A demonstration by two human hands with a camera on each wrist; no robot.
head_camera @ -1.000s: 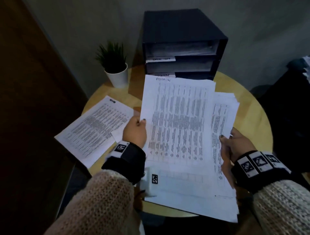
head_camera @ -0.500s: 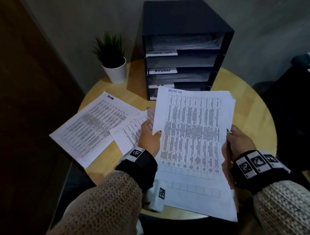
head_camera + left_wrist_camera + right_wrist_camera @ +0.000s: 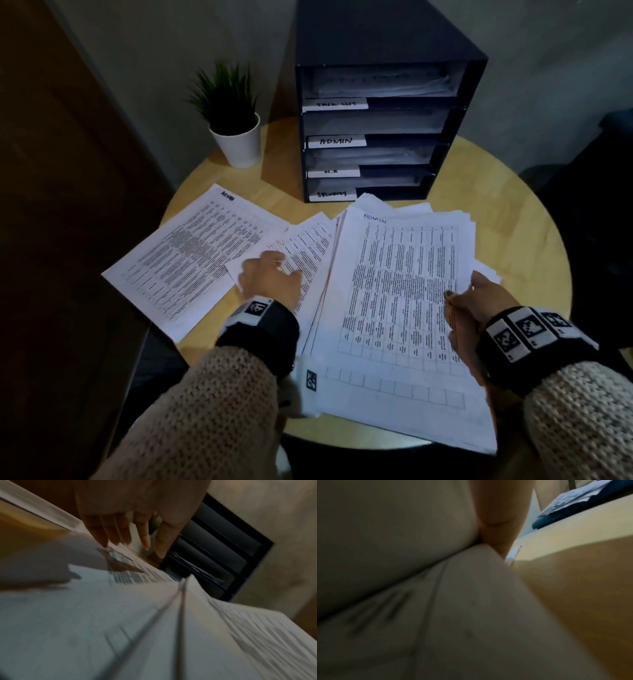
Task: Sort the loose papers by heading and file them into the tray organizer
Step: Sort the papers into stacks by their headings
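Table (image 3: 513,192): round, wooden; everything below is placed relative to it.
Organizer (image 3: 387,41): dark, four trays, stood at the table's far edge. Labels read from the top: one blurred, ADMIN, H.R, SECURITY. Paper is seen in the top tray.
Stack (image 3: 404,308): thick, unsorted, lying at the table's near right and overhanging the near edge. A sheet headed ADMIN is on top.
ADMIN sheet (image 3: 185,260): laid alone at the table's left, near edge overhanging.
H.R sheet (image 3: 308,246): laid at the table's middle, between the ADMIN sheet and the stack, its right side tucked under the stack.
Plant (image 3: 233,116): white pot, far left of the table, beside the organizer.
Right hand (image 3: 479,301): the stack's right edge is pinched, thumb on top, fingers hidden beneath.
Left hand (image 3: 270,277): over the H.R sheet, fingers (image 3: 144,539) straight and spread, nothing held; contact with the paper cannot be told.
Change: a second ago a sheet was held up by the left hand for reading; it has since been let go, and the H.R sheet is now seen on the table.
Meaning: an H.R pile is judged to be started beside the ADMIN one. Sorting is at an early stage; filing into trays is not yet done for these piles.
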